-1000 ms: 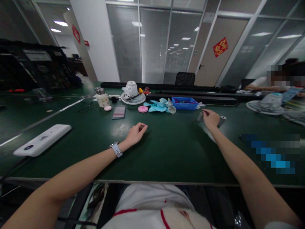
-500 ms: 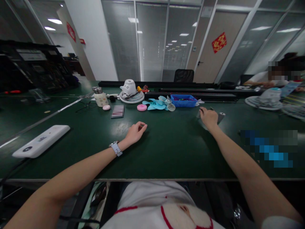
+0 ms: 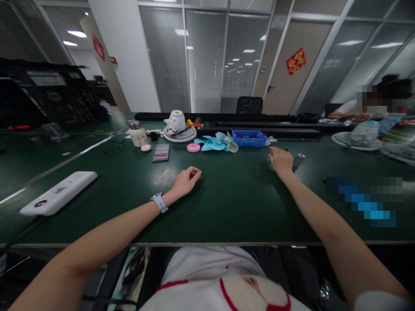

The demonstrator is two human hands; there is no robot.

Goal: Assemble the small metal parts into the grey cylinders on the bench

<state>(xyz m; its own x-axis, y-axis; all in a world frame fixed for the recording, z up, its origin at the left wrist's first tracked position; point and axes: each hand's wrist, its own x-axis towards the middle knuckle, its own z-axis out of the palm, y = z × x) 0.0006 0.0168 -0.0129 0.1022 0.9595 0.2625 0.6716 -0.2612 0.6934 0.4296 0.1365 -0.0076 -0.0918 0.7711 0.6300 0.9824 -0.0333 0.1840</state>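
My left hand (image 3: 185,181) rests on the green tabletop (image 3: 220,207), its fingers loosely curled together with nothing showing in them. A watch with a pale strap (image 3: 160,202) is on that wrist. Farther out on the right, my right hand (image 3: 281,160) is wrapped round a grey tool with a cylindrical end (image 3: 298,161); most of it is hidden behind the hand, so its kind does not show. Light-blue fan blades (image 3: 215,142) and a blue tray (image 3: 249,139) holding small items lie beyond, between both hands.
At the back stand a white fan motor unit on its grille (image 3: 177,127) and a patterned bottle (image 3: 138,134). A pink round piece (image 3: 193,147) lies nearby. On the left is a white power strip (image 3: 61,192). Another person (image 3: 372,101) sits far right behind fan parts (image 3: 356,138).
The right hand, with the grey tool, has shifted slightly left, and the tool's end has turned a little. My left hand has hardly moved. The whole view has dropped slightly.
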